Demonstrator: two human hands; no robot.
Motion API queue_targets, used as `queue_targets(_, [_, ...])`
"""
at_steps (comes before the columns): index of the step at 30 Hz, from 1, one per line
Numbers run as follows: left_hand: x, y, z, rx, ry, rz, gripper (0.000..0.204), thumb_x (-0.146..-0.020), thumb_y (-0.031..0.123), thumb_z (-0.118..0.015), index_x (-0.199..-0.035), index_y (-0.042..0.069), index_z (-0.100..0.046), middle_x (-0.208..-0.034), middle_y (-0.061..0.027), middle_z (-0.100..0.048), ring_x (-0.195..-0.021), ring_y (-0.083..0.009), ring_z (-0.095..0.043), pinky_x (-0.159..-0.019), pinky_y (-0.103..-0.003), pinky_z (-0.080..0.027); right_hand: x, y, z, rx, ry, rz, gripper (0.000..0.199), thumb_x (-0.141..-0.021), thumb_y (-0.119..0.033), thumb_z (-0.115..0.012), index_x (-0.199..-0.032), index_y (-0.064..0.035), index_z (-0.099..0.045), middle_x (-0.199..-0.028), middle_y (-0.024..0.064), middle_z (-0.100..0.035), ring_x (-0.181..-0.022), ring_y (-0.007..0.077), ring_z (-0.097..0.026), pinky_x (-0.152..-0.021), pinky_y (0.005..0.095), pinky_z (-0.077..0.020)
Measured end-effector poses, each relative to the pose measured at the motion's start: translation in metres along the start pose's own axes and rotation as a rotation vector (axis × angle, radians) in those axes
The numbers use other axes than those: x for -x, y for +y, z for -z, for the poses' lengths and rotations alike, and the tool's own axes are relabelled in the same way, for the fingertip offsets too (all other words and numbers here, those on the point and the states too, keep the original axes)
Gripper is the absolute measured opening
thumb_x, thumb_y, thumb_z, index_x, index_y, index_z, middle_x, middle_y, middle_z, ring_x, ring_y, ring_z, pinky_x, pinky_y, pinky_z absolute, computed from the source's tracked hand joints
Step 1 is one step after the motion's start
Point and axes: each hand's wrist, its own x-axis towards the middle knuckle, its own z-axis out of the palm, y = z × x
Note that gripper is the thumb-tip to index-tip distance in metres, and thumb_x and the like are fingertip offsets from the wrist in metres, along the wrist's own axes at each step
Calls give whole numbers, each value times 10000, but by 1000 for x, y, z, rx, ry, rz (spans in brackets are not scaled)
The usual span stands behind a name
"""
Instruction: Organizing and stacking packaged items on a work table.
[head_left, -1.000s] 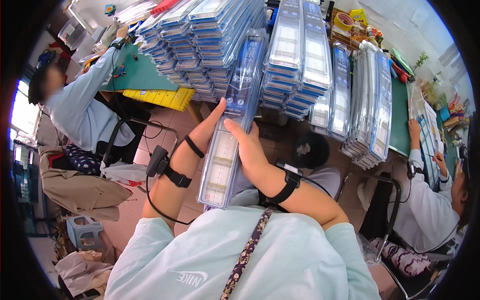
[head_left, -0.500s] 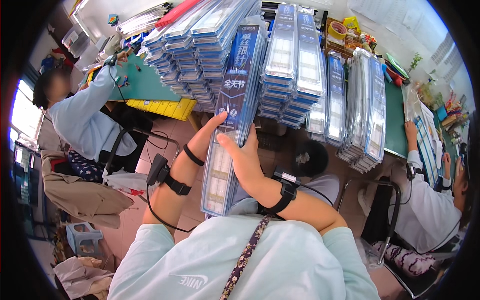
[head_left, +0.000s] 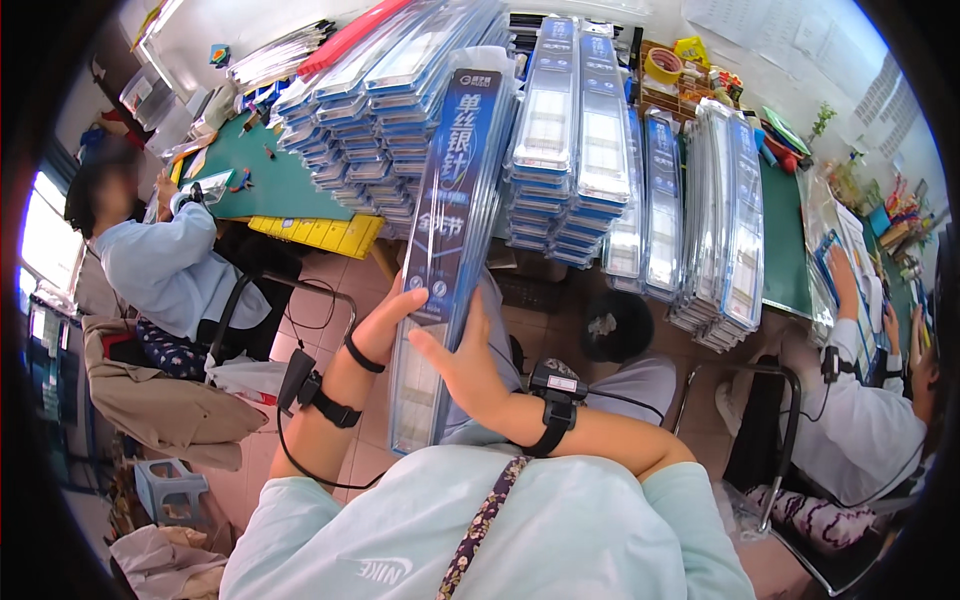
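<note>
Glossy clear plastic, long and flat with a dark blue card insert: I hold this blister pack (head_left: 447,250) upright above my lap, off the counter (head_left: 270,185). My left grip (head_left: 385,325) and right grip (head_left: 460,365) clasp its edges; its lower end blurs.

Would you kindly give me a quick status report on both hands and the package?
Left hand and right hand both gripping the long clear package, held upright. Stacks of similar packages on the green table just ahead. Nothing blocking.
</note>
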Motion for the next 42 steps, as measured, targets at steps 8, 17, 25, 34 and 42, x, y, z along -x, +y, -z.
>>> queue_targets(8, [39, -16, 19, -161, 24, -48, 909, -739, 349, -675, -1422, 43, -158, -1369, -124, -358, -1241, -235, -383, -1029, -376, -318, -4, 7, 4, -291, -107, 22, 1002, -819, -483, -615, -1392, 101, -36, -1372, 279, -190, -1303, 367, -218, -1071, 399, -225])
queue_targets(17, [79, -28, 12, -237, 114, -124, 1026, -641, 305, -762, -1410, 34, -139, -1332, -170, -396, -1208, -272, -440, -1014, -404, -353, 8, 6, -7, -247, -241, -15, 1105, -753, -412, -711, -1379, 125, 25, -1379, 298, -154, -1319, 395, -185, -1088, 404, -198])
queue_targets(25, [95, -21, -4, -287, 127, -235, 1016, -632, 281, -788, -1393, 36, -161, -1314, -205, -392, -1193, -323, -447, -999, -441, -368, 15, -11, -3, -144, -329, 152, 1178, -709, -352, -757, -1389, 79, 104, -1394, 288, -123, -1325, 398, -162, -1089, 418, -191])
queue_targets(34, [100, 18, -21, -309, 198, -398, 833, -678, 278, -723, -1336, 30, -277, -1211, -127, -479, -1086, -220, -517, -907, -355, -437, -15, -59, 2, -39, -441, 564, 1361, -584, -493, -816, -1419, -22, 150, -1476, 206, -30, -1364, 356, -108, -1089, 455, -148])
queue_targets(42, [63, 80, -87, 75, 65, -472, 711, -754, 291, -648, -1322, 52, -293, -1181, -104, -492, -1044, -188, -525, -872, -336, -446, -40, -85, 60, -351, -741, 173, 1302, -503, -464, -868, -1443, -19, -84, -1440, 152, -270, -1344, 240, -235, -1090, 342, -177])
